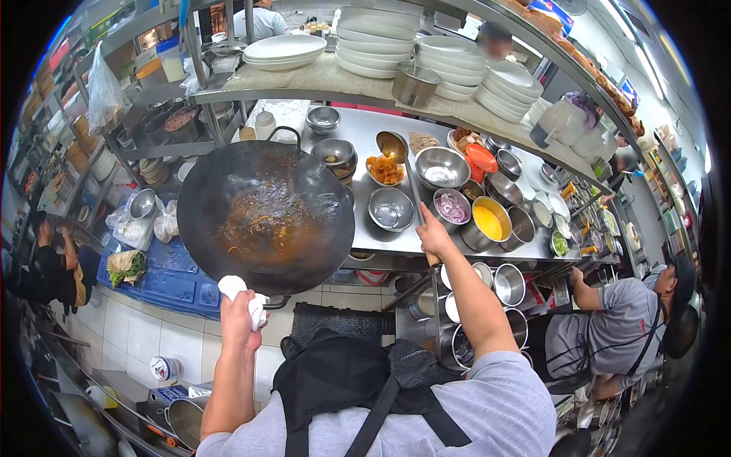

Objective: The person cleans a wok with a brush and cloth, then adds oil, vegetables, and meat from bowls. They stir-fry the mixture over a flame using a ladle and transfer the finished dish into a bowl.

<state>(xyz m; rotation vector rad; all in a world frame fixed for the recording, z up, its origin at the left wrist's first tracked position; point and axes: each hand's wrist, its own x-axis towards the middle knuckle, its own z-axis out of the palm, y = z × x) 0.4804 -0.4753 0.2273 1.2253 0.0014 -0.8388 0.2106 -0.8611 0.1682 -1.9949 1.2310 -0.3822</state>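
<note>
My left hand (242, 314) is closed around a folded white cloth (233, 287) at the near handle of a large dark wok (202, 206). The wok is tilted toward me, its inside coated with brown sauce and small bits. My right hand (434, 236) grips the wooden-ended handle of a ladle (394, 145). The ladle's bowl hangs over the edge of a dish of orange food pieces (384, 170). Below my right wrist stand a bowl of sliced purple onion (451, 206) and a pot of yellow liquid (491, 219). An unfilled steel bowl (391, 209) is left of the ladle handle.
Stacked white plates (373, 42) fill the shelf above the steel counter (365, 133). Left of the wok, a blue cooler (164, 278) bears a bag of leafy greens (126, 266). A co-worker in a grey shirt (609, 320) stands at right; another person (57, 259) is at far left.
</note>
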